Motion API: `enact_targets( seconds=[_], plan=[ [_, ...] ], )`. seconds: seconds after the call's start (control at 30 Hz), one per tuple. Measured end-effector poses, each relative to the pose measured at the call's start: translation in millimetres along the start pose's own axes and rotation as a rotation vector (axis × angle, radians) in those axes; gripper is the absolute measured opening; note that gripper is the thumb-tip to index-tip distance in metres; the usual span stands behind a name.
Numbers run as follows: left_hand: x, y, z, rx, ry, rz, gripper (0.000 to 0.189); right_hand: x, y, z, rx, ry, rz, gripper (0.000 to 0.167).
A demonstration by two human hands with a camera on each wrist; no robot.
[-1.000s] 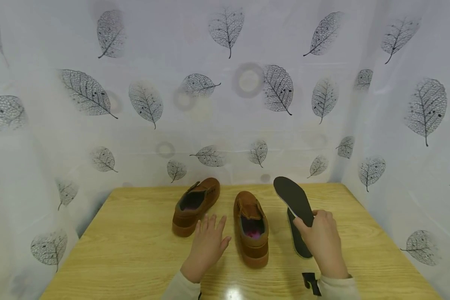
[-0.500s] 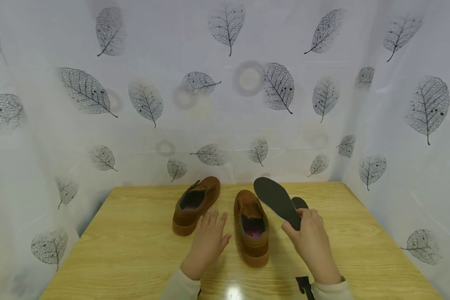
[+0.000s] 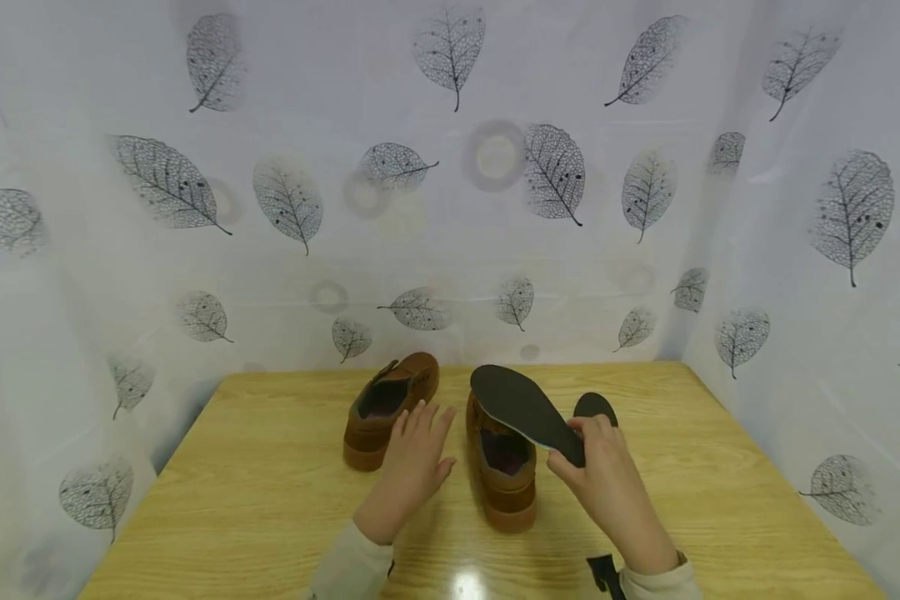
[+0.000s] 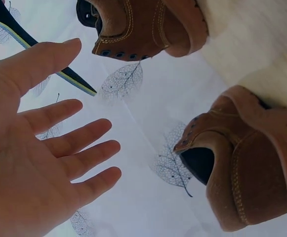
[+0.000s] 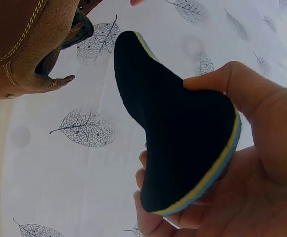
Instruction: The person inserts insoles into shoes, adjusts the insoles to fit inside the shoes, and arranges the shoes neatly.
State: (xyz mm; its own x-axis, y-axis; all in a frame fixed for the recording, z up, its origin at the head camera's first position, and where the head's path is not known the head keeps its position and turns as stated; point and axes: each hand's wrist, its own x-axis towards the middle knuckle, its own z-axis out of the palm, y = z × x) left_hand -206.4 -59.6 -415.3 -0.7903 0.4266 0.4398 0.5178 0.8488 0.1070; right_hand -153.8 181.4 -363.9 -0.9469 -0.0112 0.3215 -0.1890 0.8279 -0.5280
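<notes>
My right hand (image 3: pixel 607 483) pinches a black insole (image 3: pixel 525 408) by its heel end, thumb on one side and fingers on the other. In the right wrist view the insole (image 5: pixel 173 118) shows a yellow and blue edge. Its toe end slants over the front of the right brown shoe (image 3: pixel 506 492), hiding part of it. Fingers spread, my left hand (image 3: pixel 408 467) hovers between the two shoes and holds nothing. Close to its fingertips stands the left brown shoe (image 3: pixel 390 408), toe pointing away and to the right.
A second black insole (image 3: pixel 596 407) lies on the wooden table (image 3: pixel 270 483), partly hidden behind my right hand. A black strap (image 3: pixel 606 575) is by my right cuff. The leaf-patterned curtain (image 3: pixel 450 242) borders the table at the back and sides.
My right hand has carried the insole leftward, from over the second insole to over the right shoe. The left hand has barely shifted.
</notes>
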Motion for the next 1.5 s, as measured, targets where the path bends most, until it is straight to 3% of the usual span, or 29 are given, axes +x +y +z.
enact_targets(
  seconds=[0.33, 0.53, 0.87, 1.03, 1.27, 1.5],
  plan=[
    [8.2, -0.9, -10.6, 0.004, 0.071, 0.064, 0.078, 0.0, -1, 5, -0.035, -0.079, -0.139, 0.035],
    [11.6, -0.8, -15.5, -0.031, 0.003, 0.096, 0.085, -1.5, 0, 9, -0.022, -0.12, -0.268, 0.03],
    [12.6, -3.7, -16.7, -0.098, -0.188, 0.238, 0.093, -0.9, 6, 15, -0.027, -0.107, -0.404, 0.035],
    [11.6, -5.0, -16.1, -0.078, -0.207, 0.291, 0.092, -0.8, 6, 14, -0.039, -0.132, -0.424, 0.037],
    [11.4, -3.5, -16.4, -0.107, -0.212, 0.276, 0.09, -0.6, 8, 14, -0.054, -0.137, -0.442, 0.04],
    [11.5, -3.3, -18.7, -0.15, -0.158, 0.304, 0.083, 0.0, 10, 17, -0.104, -0.085, -0.43, 0.047]
  ],
)
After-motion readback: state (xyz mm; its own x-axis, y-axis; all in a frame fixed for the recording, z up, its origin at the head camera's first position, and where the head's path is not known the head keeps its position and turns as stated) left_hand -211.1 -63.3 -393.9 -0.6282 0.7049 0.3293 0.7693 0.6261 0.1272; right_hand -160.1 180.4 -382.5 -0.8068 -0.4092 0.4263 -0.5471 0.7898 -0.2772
